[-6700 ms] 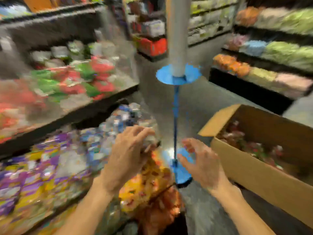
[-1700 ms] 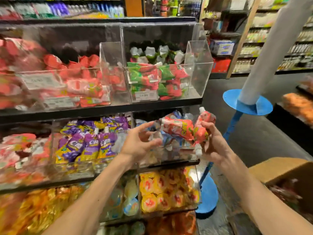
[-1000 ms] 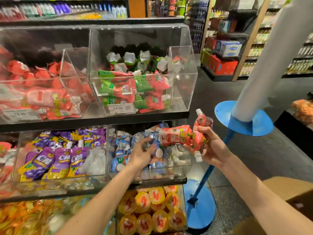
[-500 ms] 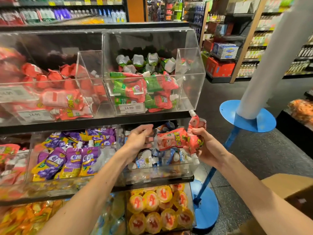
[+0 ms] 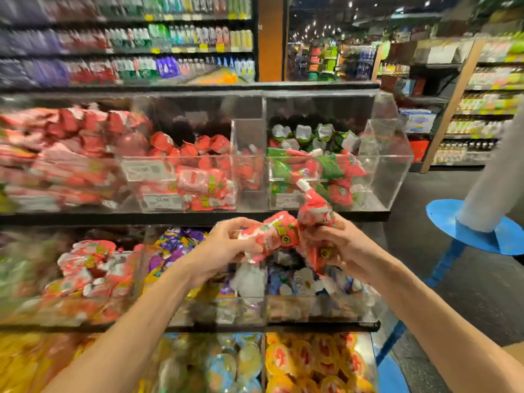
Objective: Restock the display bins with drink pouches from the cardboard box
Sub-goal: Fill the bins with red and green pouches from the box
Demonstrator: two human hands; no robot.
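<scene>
Two bare hands meet before a shop's clear display bins (image 5: pixel 249 143), each clutching a red drink pouch. Fingers of the left hand (image 5: pixel 226 249) curl round the sideways pouch (image 5: pixel 273 234); the right hand (image 5: pixel 338 248) grips the upright pouch (image 5: pixel 314 212), whose white cap (image 5: pixel 302 185) points toward the upper-right bin (image 5: pixel 390 165) of green and red packs. Both pouches hang side by side before the black shelf edge (image 5: pixel 113 218) beneath it.

The left pouch (image 5: pixel 273 234) touched the right pouch (image 5: pixel 314 215), both before the middle bins (image 5: pixel 312 310) and below the upper bins (image 5: pixel 394 165). Lower bins (image 5: pixel 263 361) sat beneath. A pole base (image 5: pixel 479 236) stood on the floor (image 5: pixel 453 293), right.
</scene>
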